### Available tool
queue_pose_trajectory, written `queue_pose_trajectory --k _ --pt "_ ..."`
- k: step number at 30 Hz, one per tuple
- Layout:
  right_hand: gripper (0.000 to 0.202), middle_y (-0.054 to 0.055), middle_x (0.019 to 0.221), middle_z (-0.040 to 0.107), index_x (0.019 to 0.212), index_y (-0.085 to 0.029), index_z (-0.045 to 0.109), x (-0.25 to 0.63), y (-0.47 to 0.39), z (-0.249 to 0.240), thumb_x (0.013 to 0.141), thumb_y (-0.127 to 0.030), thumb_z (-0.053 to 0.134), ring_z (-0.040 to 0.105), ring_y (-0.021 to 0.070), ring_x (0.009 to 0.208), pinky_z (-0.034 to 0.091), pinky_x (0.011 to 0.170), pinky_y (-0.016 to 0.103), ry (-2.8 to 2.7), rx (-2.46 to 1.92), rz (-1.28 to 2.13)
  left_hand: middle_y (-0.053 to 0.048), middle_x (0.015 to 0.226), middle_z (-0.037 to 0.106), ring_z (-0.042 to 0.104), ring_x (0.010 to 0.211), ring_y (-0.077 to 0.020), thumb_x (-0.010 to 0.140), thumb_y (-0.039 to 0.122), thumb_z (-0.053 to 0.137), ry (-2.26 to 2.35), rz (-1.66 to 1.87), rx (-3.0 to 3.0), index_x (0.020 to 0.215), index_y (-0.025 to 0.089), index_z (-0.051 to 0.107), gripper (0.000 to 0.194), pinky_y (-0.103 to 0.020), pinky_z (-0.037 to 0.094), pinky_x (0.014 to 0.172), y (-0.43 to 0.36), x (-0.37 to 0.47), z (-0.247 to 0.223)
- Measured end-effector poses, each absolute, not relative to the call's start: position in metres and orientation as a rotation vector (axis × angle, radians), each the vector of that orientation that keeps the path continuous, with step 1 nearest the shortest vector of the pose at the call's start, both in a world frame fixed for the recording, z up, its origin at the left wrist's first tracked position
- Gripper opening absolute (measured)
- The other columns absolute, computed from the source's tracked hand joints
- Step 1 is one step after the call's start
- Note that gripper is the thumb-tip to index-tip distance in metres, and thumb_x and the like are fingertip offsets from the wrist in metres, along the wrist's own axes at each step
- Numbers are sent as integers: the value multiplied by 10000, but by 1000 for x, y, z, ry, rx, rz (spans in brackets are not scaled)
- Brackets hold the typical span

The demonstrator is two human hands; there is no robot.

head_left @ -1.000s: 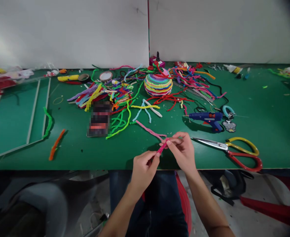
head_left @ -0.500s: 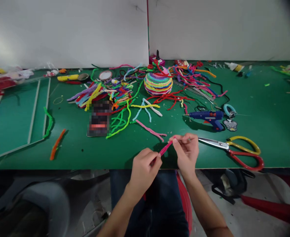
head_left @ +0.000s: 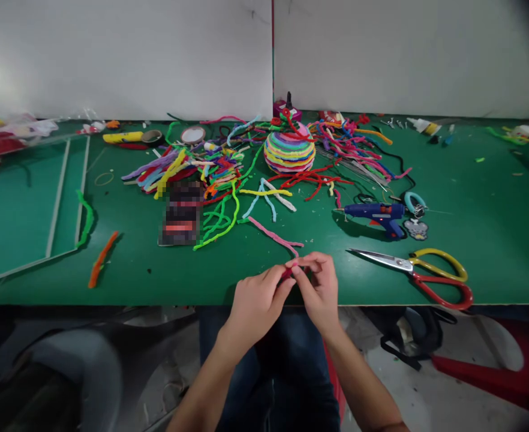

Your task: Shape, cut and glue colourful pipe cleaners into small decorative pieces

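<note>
Green table (head_left: 493, 222) spreading wide, left hand (head_left: 254, 303) and right hand (head_left: 321, 290) meeting over its near edge, fingertips of both pinching a slim deep-pink strip (head_left: 287, 272), mostly hiding between them, its long axis slanting away toward the right.

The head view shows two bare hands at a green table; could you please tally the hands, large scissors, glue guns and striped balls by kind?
Hands: 2, the left hand and the right hand
Large scissors: 1 pair
Blue glue gun: 1
Striped multicolour ball: 1
Total: 5
</note>
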State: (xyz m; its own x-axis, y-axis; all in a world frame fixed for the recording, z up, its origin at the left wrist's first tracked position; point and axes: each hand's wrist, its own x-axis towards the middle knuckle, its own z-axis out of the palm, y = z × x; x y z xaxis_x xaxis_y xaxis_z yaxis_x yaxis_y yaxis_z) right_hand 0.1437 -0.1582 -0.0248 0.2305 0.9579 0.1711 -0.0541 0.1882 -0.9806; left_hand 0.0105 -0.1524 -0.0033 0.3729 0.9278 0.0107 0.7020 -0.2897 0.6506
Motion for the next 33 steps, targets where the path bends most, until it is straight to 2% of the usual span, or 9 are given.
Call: queue_pose_trajectory --k 6,10,16,21,28,31,33 --pt "311 -1 837 716 1026 -241 470 146 -154 -24 786 -192 662 682 146 814 505 673 281 -1011 -1182 939 4 698 656 598 608 -115 952 262 371 1412 735 1964 917 180 607 252 -220 387 587 -152 22 -6" --pt "340 -20 798 713 1014 -239 463 146 -152 -25 760 -193 684 678 132 757 494 653 268 -960 -1193 949 12 643 630 574 572 -99 949 260 376 1459 799 1861 903 170 603 249 -206 374 566 -154 24 -9" --pt "408 -53 741 695 1032 -253 384 147 -152 -26 761 -168 677 667 125 729 465 645 273 -1013 -1235 816 -4 685 658 571 560 -97 942 246 394 1527 857 1969 852 166 614 251 -214 357 548 -155 23 -14" --pt "361 -43 729 695 985 -244 415 151 -151 -28 756 -162 682 673 138 735 471 642 290 -1114 -1248 714 -17 701 675 609 598 -124 940 258 418 1509 883 2226 878 153 620 236 -236 359 549 -155 24 -19" --pt "320 -19 817 735 968 -245 510 160 -148 -21 728 -219 720 678 110 680 553 611 246 -1009 -1046 1146 -8 589 583 519 521 -104 942 223 382 1342 920 2101 739 145 588 299 -236 325 527 -157 24 -16" --pt "281 -8 831 744 978 -244 564 168 -145 -16 740 -236 712 671 106 636 561 561 239 -1086 -968 1314 4 586 546 491 535 -94 956 296 346 1135 760 1851 717 153 589 369 -223 338 547 -155 16 -7" --pt "256 -12 802 745 975 -242 590 174 -143 -14 747 -221 705 678 109 634 572 585 252 -1172 -908 1407 24 546 485 443 513 -88 956 364 334 996 626 1700 730 165 613 411 -220 328 538 -153 10 -2"
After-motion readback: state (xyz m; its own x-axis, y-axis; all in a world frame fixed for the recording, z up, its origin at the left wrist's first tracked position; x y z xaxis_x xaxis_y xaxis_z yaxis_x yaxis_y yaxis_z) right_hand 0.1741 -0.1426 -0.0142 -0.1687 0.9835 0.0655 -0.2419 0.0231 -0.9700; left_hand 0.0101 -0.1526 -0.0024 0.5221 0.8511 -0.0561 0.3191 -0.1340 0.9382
